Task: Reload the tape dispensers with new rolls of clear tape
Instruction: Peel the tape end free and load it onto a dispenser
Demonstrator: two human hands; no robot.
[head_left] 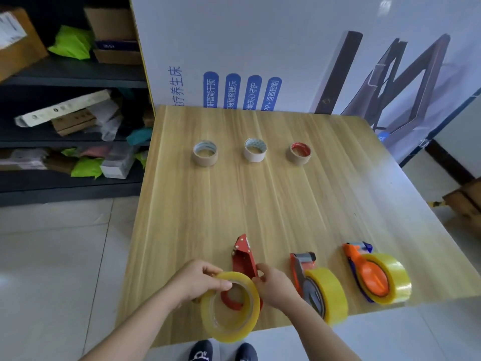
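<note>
Taking the tabletop [247,204] as a dial, three nearly spent tape cores [205,153] stood in a row toward 12 o'clock, well apart from one another and from the hands. At 4 o'clock lay a grey dispenser [303,264] carrying a full yellow-tinted clear roll. Farther round, at 3 to 4 o'clock, lay an orange dispenser [372,277], also loaded. A dark shelf [70,74] crowded with cartons and green bags filled the 9 to 10 o'clock side. A pair of dark shoes [223,351] showed on the floor at 6 o'clock. Nothing lay between the hands and their work.

The new tape roll [229,334] was at 6 o'clock, tilted, overhanging the tabletop's near edge. The hub of the red dispenser [243,259] showed through its hole. The left grip [200,280] pinched the roll's rim at the roll's own 11 o'clock, thumb across the near face and fingers over the outer edge. The right grip [276,287] sat at the roll's 2 o'clock with fingers curled, thumb against the red dispenser's side. Whether it clamped the roll or the dispenser could not be told.

A printed board [234,48] stood at 12 o'clock with sideways Chinese text, including "养生床" and "语音控制". The cores' inner print was too small to read.
</note>
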